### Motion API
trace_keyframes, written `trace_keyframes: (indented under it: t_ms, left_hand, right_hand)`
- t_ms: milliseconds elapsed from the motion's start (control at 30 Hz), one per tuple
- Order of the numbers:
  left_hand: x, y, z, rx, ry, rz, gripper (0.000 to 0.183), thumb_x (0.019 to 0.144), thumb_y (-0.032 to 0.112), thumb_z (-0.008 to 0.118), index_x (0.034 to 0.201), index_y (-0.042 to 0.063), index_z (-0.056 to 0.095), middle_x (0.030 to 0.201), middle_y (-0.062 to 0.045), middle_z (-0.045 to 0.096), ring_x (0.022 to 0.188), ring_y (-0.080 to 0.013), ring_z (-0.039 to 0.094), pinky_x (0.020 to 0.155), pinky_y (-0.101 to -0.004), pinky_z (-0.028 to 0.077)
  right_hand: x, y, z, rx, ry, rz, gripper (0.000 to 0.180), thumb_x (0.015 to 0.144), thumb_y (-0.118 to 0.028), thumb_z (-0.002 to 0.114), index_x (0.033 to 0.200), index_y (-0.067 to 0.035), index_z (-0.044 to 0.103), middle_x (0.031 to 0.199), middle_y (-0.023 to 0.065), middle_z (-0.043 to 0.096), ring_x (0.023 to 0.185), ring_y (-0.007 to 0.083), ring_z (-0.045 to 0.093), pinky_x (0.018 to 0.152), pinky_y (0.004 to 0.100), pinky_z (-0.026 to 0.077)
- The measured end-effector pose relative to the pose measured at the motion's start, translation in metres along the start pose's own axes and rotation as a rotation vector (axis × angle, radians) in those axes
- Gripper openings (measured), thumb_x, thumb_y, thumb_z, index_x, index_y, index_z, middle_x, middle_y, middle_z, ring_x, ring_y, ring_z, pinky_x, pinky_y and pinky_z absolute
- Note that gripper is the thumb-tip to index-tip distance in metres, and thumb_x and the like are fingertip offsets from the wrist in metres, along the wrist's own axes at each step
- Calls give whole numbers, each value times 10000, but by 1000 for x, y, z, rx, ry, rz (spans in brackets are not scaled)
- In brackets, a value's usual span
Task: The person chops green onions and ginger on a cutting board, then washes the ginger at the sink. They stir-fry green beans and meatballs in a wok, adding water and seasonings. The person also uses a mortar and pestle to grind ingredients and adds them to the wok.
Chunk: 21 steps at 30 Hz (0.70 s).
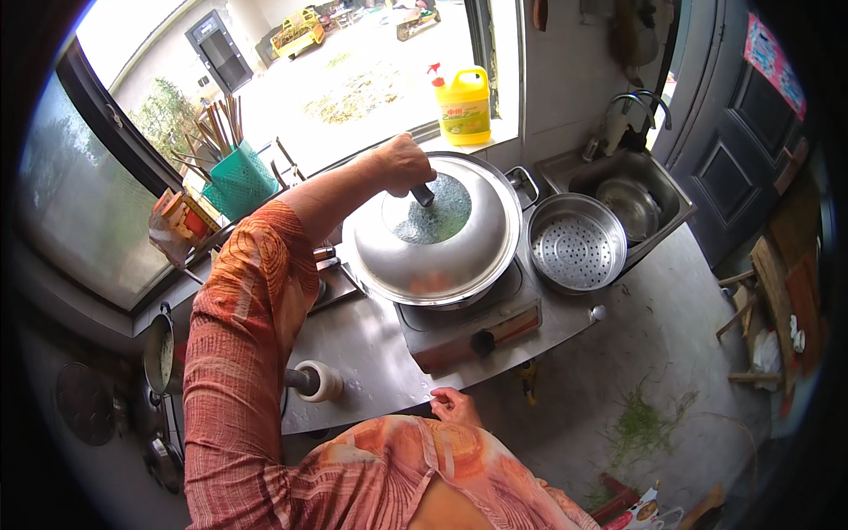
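Note:
My left hand [403, 162] grips the black knob [423, 193] of a large domed metal lid [450, 265] with a glass centre. The glass [445, 222] is fogged with droplets. Under the lid, a wide pan sits on a portable gas stove [474, 331] with a black dial; the lid hides the pan's contents. Close to my body, my right hand [457, 407] is at the front edge of the steel counter [371, 351], its fingers curled. Whether it holds anything cannot be made out.
A perforated steamer pot [578, 242] stands right of the stove, beside a sink [676, 199] holding a metal bowl [628, 207]. A stone mortar [324, 381] is at the counter's left. A yellow jug [466, 109] and a green utensil basket [242, 182] stand by the window. Grass [639, 421] lies on the floor.

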State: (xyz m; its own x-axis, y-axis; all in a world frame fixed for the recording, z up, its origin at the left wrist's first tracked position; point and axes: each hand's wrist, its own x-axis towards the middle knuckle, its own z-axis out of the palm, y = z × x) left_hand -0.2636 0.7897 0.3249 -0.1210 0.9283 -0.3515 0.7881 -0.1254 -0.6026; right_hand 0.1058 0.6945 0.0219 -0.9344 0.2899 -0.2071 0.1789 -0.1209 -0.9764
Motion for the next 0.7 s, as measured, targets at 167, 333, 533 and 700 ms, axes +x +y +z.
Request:
trace_keyframes:
  t_ms: [167, 333, 533, 700]
  left_hand:
    - [-33, -16, -11, -242, 147, -260, 397, 702, 419, 758, 827, 84, 585, 654, -81, 592, 693, -286, 636, 597, -411, 485]
    - [-122, -48, -34, -499, 567, -534, 410, 754, 384, 744, 818, 25, 557, 655, -137, 580, 646, -281, 607, 589, -412, 460]
    - [-287, -27, -77, -555, 647, -948, 456, 800, 441, 703, 787, -2, 592, 603, -119, 538, 557, -195, 521, 535, -352, 411]
    - [-418, 49, -46, -704, 788, -1222, 401, 829, 369, 677, 736, 5, 539, 563, -6, 405, 551, -94, 364, 497, -295, 309]
  right_hand:
    - [4, -2, 4, -56, -45, -49, 240, 847, -110, 635, 1060, 0, 626, 807, 61, 655, 703, 101, 617, 653, 249, 506]
    - [4, -40, 10, -162, -153, -146, 250, 821, -106, 641, 1046, 3, 625, 805, 88, 667, 709, 117, 628, 655, 260, 511]
    - [23, -116, 24, -393, -315, -535, 227, 806, -74, 628, 1022, -12, 600, 832, 133, 639, 710, 225, 643, 643, 316, 515]
    - [33, -207, 56, -656, -351, -826, 297, 792, -105, 643, 1069, -51, 552, 853, 118, 576, 682, 232, 617, 630, 360, 494]
